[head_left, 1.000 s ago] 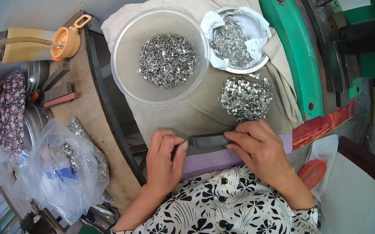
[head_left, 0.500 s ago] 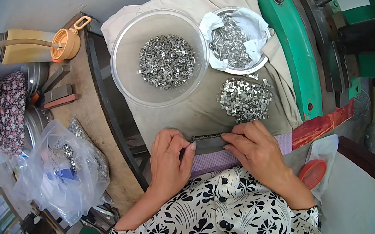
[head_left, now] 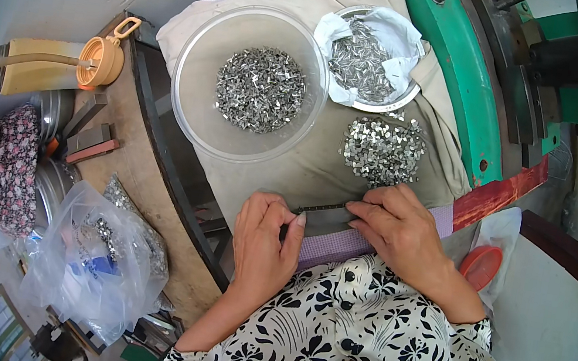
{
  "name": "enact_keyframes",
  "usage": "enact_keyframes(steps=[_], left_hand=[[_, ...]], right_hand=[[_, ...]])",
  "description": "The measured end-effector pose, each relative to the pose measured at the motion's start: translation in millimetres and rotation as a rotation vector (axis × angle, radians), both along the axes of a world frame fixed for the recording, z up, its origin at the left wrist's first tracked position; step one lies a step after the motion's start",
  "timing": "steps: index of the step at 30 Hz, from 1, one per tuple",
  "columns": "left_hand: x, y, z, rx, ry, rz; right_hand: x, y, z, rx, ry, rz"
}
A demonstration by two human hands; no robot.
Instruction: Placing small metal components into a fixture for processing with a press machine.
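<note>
A narrow dark strip with a row of small slots or notches [head_left: 322, 208] spans the gap between my two hands, close to the cloth's near edge. My left hand [head_left: 267, 233] closes on its left end with thumb and fingers. At the other end, the fingertips of my right hand [head_left: 391, 222] pinch the strip. Whether a small piece sits under those fingertips cannot be made out. Just beyond my right hand lies a loose pile of small flat shiny metal pieces [head_left: 383, 150].
A clear round tub [head_left: 189, 121] of small metal parts stands far left on the beige cloth [head_left: 260, 176]. Beside it is a lined metal bowl [head_left: 406, 97] of thin metal pieces. A green machine [head_left: 459, 94] borders the right. Plastic bags [head_left: 86, 285] and an orange-lidded bottle [head_left: 101, 63] sit left.
The strip looks tilted a little, so its slots show less plainly. Both hands keep their hold in nearly the same place, and the whole view has shifted slightly.
</note>
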State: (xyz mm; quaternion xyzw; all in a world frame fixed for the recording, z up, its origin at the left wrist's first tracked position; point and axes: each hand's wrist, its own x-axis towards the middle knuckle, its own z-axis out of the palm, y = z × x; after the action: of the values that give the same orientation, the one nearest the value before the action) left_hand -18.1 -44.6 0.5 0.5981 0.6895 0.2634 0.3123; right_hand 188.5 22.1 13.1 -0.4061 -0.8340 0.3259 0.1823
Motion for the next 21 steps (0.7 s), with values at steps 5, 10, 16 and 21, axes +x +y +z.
enact_keyframes(steps=[5, 10, 16, 21], left_hand=[[0.6, 0.4, -0.2, 0.002, -0.004, -0.004], [-0.5, -0.4, -2.5, -0.016, 0.000, -0.007], [-0.3, -0.4, 0.6, -0.022, 0.031, -0.026], [-0.6, -0.3, -1.3, -0.021, 0.031, -0.026]], right_hand=[[0.4, -0.4, -0.6, 0.000, 0.000, -0.004], [0.4, 1.4, 0.1, 0.001, -0.011, 0.004], [1.0, -0.5, -0.2, 0.013, -0.010, 0.004], [1.1, -1.9, -1.4, 0.021, -0.007, -0.013]])
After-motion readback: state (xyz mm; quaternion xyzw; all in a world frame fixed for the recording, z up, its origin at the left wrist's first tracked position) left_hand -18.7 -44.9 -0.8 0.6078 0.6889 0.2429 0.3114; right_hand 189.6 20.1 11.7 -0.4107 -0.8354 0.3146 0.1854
